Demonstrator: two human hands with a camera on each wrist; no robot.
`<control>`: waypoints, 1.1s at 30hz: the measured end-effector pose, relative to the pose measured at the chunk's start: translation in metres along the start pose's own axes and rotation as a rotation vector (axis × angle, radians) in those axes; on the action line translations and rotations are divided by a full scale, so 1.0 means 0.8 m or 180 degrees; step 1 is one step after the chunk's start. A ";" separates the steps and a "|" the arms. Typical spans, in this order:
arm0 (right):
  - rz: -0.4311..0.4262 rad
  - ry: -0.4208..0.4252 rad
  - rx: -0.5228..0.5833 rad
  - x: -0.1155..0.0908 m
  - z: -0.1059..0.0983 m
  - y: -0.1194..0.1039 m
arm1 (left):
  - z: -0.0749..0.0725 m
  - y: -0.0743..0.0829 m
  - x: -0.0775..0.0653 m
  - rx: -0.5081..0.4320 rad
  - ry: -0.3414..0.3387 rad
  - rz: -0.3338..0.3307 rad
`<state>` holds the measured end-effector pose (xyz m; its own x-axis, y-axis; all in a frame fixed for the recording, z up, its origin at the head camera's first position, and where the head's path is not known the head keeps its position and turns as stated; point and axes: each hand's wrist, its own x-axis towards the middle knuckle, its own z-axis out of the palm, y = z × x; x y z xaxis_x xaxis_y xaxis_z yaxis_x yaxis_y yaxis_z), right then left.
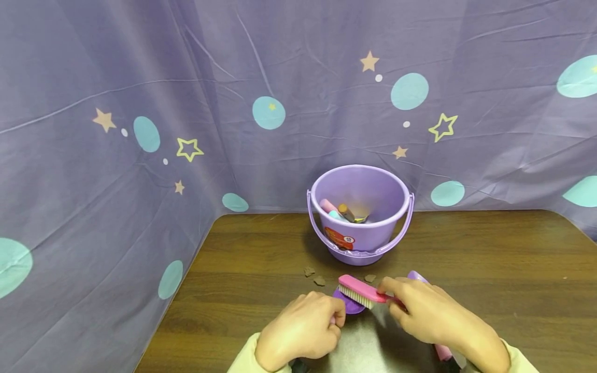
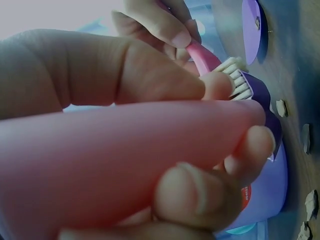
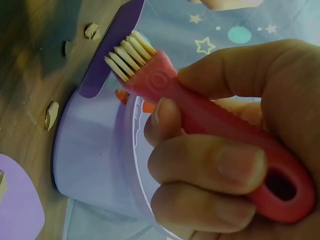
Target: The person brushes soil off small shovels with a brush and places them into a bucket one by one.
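My left hand (image 1: 303,324) grips a small toy shovel by its pink handle (image 2: 125,155). The shovel's dark purple blade (image 1: 351,304) points away, toward the bucket. With my right hand (image 1: 429,311) I hold a pink brush (image 3: 200,107) by its handle, fingers wrapped round it. Its pale bristles (image 3: 130,56) overlap the purple blade in all views. Brown flakes (image 1: 319,281) lie on the wood just beyond the blade. Under and beside my right hand is a second shovel with a lavender blade (image 3: 20,200), a brown flake on it, mostly hidden in the head view.
A lavender bucket (image 1: 359,241) stands at the back of the wooden table (image 1: 252,259), its handle hanging down in front. Several coloured sticks (image 1: 346,212) lie inside it. Purple curtain cloth (image 1: 303,62) with stars and dots hangs behind and to the left.
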<state>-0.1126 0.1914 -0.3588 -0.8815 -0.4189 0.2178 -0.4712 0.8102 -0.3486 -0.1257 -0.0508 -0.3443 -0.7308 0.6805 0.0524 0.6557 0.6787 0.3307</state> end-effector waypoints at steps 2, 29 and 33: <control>0.0027 0.0006 -0.0059 0.000 0.000 0.001 | 0.000 0.000 -0.001 -0.0009 -0.0007 0.0004; 0.0114 0.0188 -0.0125 -0.004 -0.021 0.004 | -0.002 0.006 -0.004 0.0011 0.0021 -0.0001; -0.0292 0.0250 0.0130 -0.006 -0.021 -0.007 | 0.000 0.005 -0.003 -0.0006 0.0008 -0.0022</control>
<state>-0.1048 0.1957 -0.3424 -0.8303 -0.4557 0.3207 -0.5519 0.7520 -0.3605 -0.1214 -0.0494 -0.3429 -0.7360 0.6750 0.0526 0.6502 0.6830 0.3328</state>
